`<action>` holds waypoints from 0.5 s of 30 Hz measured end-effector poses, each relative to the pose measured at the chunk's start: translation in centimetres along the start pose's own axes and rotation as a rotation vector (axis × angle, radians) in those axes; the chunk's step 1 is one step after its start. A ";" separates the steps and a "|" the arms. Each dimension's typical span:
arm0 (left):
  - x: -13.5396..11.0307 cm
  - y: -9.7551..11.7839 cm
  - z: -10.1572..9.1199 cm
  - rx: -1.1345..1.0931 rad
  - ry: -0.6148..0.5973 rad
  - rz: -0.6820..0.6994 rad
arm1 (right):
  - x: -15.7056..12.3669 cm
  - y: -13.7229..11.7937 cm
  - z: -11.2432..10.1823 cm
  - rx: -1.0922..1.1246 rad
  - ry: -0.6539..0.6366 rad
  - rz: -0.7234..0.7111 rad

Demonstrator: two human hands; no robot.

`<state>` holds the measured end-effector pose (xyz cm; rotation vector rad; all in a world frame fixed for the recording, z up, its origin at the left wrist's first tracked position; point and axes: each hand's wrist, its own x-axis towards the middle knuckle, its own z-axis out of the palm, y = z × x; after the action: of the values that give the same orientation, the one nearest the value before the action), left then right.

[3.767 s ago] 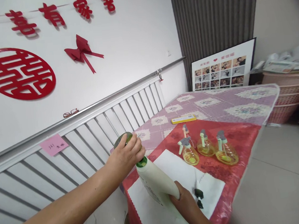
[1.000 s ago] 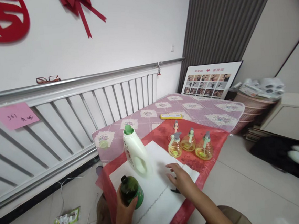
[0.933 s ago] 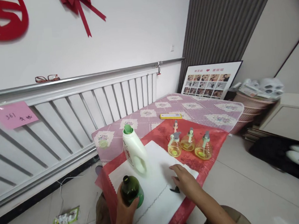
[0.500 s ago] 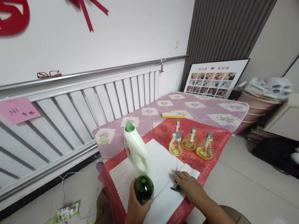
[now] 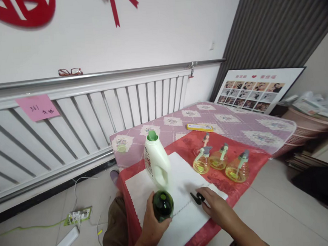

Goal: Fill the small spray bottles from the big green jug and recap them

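Observation:
My left hand (image 5: pixel 153 227) is wrapped around a dark green glass bottle (image 5: pixel 163 205), seen from above near the front of a white cloth (image 5: pixel 185 221). My right hand (image 5: pixel 217 206) pinches a black pump head (image 5: pixel 197 198) over the cloth's right side, to the right of the bottle; its lower part is hidden by my fingers. Just behind the bottle stands a pale green detergent jug (image 5: pixel 157 159) with an open green spout. To the right are several clear bottles with pump tops and yellow liquid, among them a front-right bottle (image 5: pixel 237 170).
A red cloth (image 5: pixel 248 156) lies under the white one, over a purple patterned table cover (image 5: pixel 197 112). A yellow-and-white box (image 5: pixel 200 127) and a green cap (image 5: pixel 121 148) rest farther back. The radiator (image 5: pixel 123 107) borders the table. A power strip (image 5: pixel 77 216) lies on the floor.
My right hand has picked the black pump head up off the white cloth. My left hand still holds the green bottle. The camera view has turned slightly left.

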<state>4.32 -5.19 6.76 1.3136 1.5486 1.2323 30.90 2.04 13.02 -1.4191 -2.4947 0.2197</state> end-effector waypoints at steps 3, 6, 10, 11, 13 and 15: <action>0.0 0.1 -0.1 0.006 -0.005 0.001 | 0.2 -1.5 -1.9 0.253 0.204 0.112; 0.0 0.2 -0.2 0.010 -0.002 0.005 | 0.6 -3.9 -4.1 0.581 0.364 0.305; 0.1 0.2 -0.2 0.019 -0.012 0.020 | 1.6 -7.5 -6.7 0.932 0.416 0.383; 0.1 0.2 -0.2 0.022 -0.016 0.024 | 1.9 -8.2 -7.1 0.979 0.421 0.386; 0.2 0.1 -0.3 0.024 -0.023 0.032 | 2.6 -9.5 -7.5 1.038 0.435 0.371; 0.2 0.0 -0.2 0.018 -0.025 0.039 | 3.3 -10.4 -7.5 1.063 0.438 0.341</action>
<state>4.05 -5.04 6.80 1.3719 1.5257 1.2241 23.06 -0.43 23.38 -1.1795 -1.3582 0.9902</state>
